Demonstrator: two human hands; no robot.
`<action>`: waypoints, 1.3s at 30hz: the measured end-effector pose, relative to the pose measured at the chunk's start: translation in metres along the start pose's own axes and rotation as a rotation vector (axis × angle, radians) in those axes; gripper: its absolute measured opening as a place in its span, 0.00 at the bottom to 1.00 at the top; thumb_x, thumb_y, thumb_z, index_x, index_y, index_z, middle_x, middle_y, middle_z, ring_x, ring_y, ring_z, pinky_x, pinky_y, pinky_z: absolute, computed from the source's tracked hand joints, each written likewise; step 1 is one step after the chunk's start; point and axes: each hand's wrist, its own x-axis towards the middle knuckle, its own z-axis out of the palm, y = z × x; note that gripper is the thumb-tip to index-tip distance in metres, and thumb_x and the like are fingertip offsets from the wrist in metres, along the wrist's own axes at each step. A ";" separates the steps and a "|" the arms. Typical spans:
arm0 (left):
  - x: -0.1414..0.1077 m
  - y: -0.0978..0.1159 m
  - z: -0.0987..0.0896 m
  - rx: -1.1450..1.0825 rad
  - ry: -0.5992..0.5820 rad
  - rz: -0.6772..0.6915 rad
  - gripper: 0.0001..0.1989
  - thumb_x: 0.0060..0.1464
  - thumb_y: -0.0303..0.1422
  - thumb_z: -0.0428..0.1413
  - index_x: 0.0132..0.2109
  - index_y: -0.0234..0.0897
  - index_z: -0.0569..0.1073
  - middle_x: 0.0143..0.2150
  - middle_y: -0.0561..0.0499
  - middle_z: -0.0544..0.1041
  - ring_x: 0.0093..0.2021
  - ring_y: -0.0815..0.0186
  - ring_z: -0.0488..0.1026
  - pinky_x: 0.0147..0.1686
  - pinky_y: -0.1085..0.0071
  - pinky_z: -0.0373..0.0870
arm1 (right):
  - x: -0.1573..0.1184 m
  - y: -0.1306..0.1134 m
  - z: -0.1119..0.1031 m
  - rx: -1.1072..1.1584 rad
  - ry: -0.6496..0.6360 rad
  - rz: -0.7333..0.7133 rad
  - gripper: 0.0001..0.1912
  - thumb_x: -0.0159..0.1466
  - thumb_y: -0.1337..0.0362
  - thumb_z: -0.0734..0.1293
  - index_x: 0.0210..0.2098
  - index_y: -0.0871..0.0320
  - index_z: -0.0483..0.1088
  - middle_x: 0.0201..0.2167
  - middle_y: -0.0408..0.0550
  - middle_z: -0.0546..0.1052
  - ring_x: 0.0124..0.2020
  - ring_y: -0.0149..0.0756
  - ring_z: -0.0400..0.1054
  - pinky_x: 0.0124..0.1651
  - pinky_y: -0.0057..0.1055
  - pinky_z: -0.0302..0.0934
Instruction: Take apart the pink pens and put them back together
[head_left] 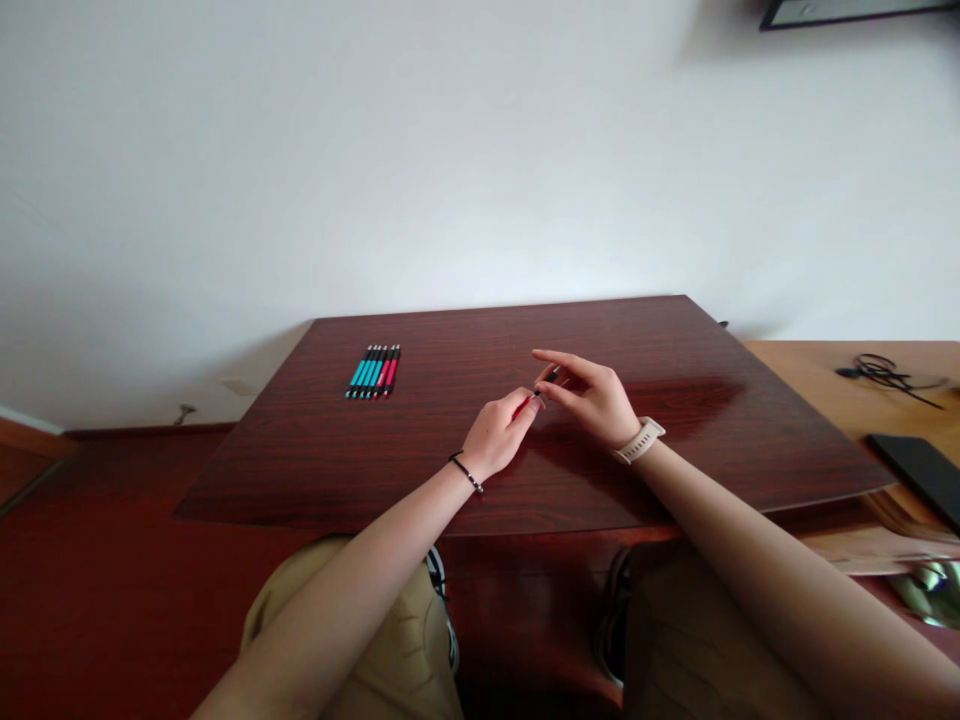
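My left hand [496, 432] is closed around a red and black pen [523, 405], held just above the middle of the table. Its red part shows between the left thumb and fingers. At the pen's black end, my right hand [596, 402] pinches with the thumb and bent fingers while its index finger stretches out. Whether the black part is joined to the red one cannot be made out. Off to the left, several pens [373, 372] lie side by side in a neat row, blue ones on the left and pink-red ones on the right, all with black ends.
The dark wooden table [450, 350] stands against a white wall [480, 160]. To its right, a lighter wooden surface [795, 365] carries a coiled black cable [885, 372] and a flat black device [919, 475]. My knees are under the near edge.
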 end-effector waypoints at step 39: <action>0.003 -0.007 0.002 0.001 0.061 -0.007 0.17 0.74 0.42 0.50 0.42 0.37 0.75 0.35 0.51 0.79 0.35 0.63 0.74 0.39 0.70 0.67 | -0.006 0.003 0.010 0.274 -0.231 0.050 0.43 0.63 0.71 0.63 0.77 0.48 0.57 0.68 0.56 0.72 0.32 0.30 0.68 0.41 0.35 0.73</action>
